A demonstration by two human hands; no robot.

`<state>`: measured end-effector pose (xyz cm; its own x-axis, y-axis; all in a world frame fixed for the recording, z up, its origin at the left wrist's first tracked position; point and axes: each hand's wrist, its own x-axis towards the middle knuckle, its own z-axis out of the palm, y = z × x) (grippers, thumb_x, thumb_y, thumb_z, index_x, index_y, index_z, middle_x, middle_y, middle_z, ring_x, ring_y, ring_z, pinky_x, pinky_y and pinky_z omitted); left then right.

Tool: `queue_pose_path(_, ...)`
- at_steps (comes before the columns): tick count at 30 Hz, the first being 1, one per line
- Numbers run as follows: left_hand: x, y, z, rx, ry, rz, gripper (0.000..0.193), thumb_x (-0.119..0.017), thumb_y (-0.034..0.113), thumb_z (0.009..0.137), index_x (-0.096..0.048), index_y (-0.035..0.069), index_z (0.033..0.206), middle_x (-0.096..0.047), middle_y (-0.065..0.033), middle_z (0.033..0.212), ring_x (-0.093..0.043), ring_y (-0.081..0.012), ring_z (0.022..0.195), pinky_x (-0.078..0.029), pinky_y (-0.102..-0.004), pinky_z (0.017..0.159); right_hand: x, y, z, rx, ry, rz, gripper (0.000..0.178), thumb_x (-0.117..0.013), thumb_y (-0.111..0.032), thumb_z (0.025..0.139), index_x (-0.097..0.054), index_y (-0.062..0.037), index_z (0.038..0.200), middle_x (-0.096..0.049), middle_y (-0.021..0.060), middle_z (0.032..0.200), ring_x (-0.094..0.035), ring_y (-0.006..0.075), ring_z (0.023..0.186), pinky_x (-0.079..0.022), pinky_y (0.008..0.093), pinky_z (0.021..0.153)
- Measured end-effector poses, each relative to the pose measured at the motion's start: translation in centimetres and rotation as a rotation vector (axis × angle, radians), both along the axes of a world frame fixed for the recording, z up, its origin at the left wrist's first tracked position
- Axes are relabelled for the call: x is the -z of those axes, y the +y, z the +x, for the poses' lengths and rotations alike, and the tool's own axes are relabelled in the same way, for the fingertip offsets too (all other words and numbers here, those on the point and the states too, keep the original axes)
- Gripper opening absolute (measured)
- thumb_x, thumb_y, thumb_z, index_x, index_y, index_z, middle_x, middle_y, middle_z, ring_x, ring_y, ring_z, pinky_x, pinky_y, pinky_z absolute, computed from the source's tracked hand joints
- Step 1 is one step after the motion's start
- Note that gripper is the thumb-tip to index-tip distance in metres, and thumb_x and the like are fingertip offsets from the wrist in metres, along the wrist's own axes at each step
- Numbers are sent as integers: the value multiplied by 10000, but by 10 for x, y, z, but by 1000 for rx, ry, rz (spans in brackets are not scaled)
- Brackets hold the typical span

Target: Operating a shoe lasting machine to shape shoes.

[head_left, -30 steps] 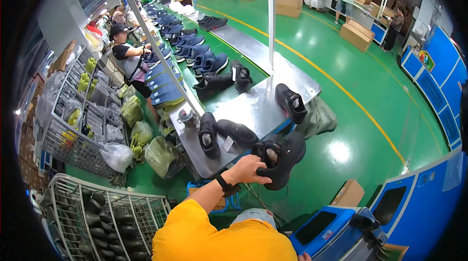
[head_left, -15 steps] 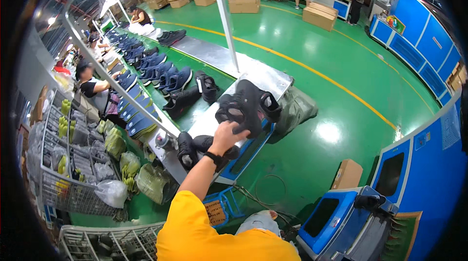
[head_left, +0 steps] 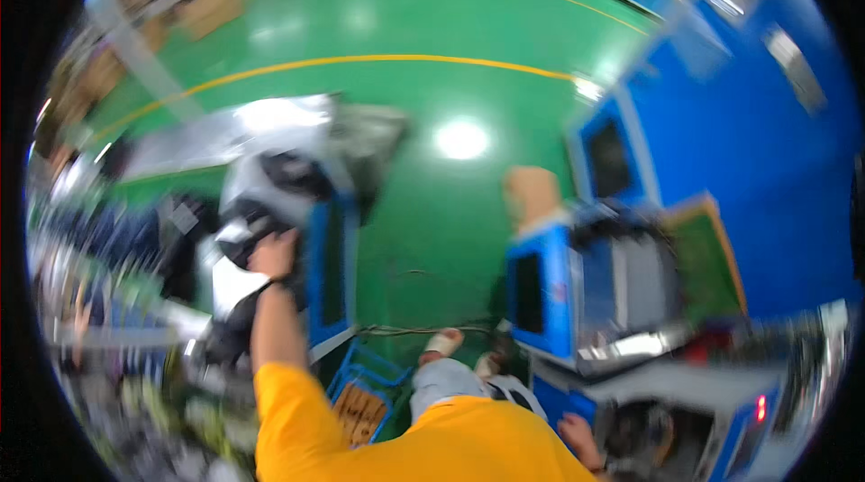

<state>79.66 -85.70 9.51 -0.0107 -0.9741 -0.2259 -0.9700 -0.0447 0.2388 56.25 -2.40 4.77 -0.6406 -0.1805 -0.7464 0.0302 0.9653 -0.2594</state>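
My left hand (head_left: 273,254) reaches onto the end of the metal-topped bench and touches a black shoe (head_left: 245,222). Motion smears its fingers, so their grip on the shoe is unclear. Another black shoe (head_left: 295,174) lies just beyond, and more dark footwear (head_left: 232,331) sits beside my left forearm. Low on the right, my right hand (head_left: 579,439) is next to the opening of a machine (head_left: 739,414) with a red lit display. Dark shapes inside that opening are too blurred to name. The right fingers look bent, but blur hides whether they hold anything.
A blue stool (head_left: 347,365) stands below the bench end. To the right are a blue machine (head_left: 541,288) and a cardboard box (head_left: 532,194). A grey-green bag (head_left: 368,144) leans by the bench. Cables (head_left: 423,331) cross the green floor.
The view has swung to the right and blurred. My right hand and the machine with the red display have come into view. My left hand remains at the black shoes.
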Motion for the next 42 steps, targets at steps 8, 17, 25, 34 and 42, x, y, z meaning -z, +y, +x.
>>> queue_pose_path(8,58,-37,52,106,-58,-6,891,-541,696,903,-560,-69,1358,-582,-311,1350,-533,-452,1289,-401,-465,1092,-59,-82,3,58,-36,-122,520,-652,-335,890,-623,-47,1321,-714,183,1124,-678,353,1039,-537,434,881)
queue_pose_path(17,82,12,63,191,-398,-273,661,-550,508,977,-477,74,1471,-555,-350,1332,-544,-489,1228,-435,-513,1048,-62,-85,-140,491,88,-534,392,-606,-150,993,-590,-22,1364,-727,91,1093,-688,146,915,-557,308,809)
queue_pose_path(25,65,162,24,538,-233,-378,486,-593,263,993,-516,-18,1382,-548,-298,1360,-500,-431,1292,-398,-462,1101,-10,-33,-386,848,114,-707,442,-584,-125,994,-518,7,1411,-654,148,1238,-689,205,895,-577,325,723)
queue_pose_path(34,-22,472,-182,902,-17,454,290,-644,186,950,-680,-3,1167,-717,-226,957,-700,-388,873,-546,-429,752,154,118,-599,2071,254,-1480,317,-720,-308,937,-628,-81,1139,-639,99,1194,-675,297,919,-572,382,813)
queue_pose_path(42,-36,526,-152,702,1,613,242,-665,196,927,-713,1,1063,-718,-232,926,-697,-389,851,-543,-415,730,159,115,-615,2192,92,-1562,434,-713,-538,894,-637,-178,1123,-684,40,1002,-674,257,850,-496,287,561)
